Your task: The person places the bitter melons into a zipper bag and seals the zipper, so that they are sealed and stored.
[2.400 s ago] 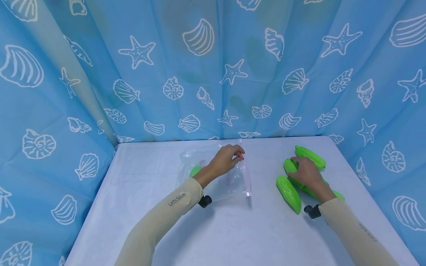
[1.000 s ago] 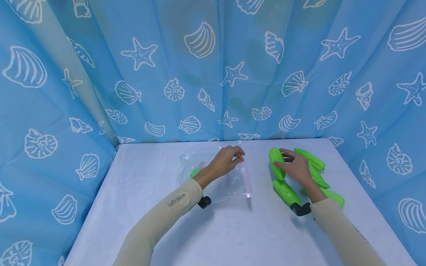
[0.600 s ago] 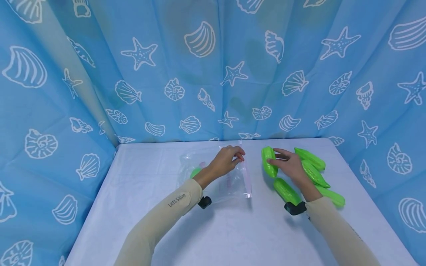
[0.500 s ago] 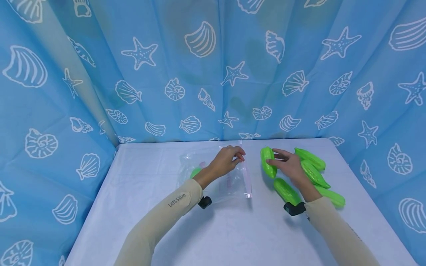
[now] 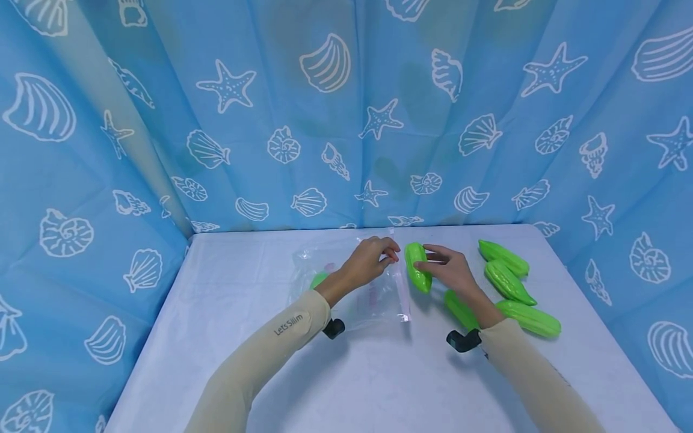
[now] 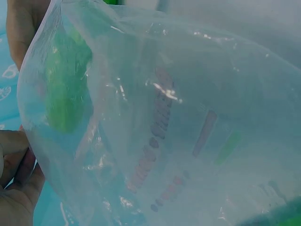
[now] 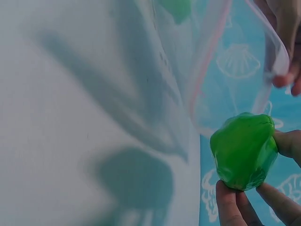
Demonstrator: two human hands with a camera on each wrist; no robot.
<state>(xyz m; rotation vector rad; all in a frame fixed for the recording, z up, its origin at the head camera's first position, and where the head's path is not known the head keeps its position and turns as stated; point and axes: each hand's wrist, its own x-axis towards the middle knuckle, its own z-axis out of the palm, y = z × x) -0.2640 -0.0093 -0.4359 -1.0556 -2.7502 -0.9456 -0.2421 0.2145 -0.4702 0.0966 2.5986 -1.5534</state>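
My left hand [image 5: 370,258] pinches the open rim of a clear plastic zip bag [image 5: 373,300] on the table. Through the film in the left wrist view, the bag [image 6: 211,117] shows reddish printing. Inside it, partly behind my left forearm, lies a green thing [image 5: 318,278]. My right hand [image 5: 452,273] holds a glossy green, ribbed toy bitter melon [image 5: 417,267] upright, just right of the bag's mouth. In the right wrist view the fingertips grip the melon [image 7: 242,153] around its sides, beside the pink-edged opening.
On the right of the white table [image 5: 357,385] lie more green toy melons: one at the back [image 5: 503,257], one in the middle [image 5: 509,282], one nearer the front [image 5: 527,319]. Another melon [image 5: 460,310] is partly under my right forearm. A blue shell-print curtain [image 5: 346,120] hangs behind.
My right hand has picked a toy bitter melon from the group on the right and carried it left to the bag's mouth. My left hand has stayed at the rim.
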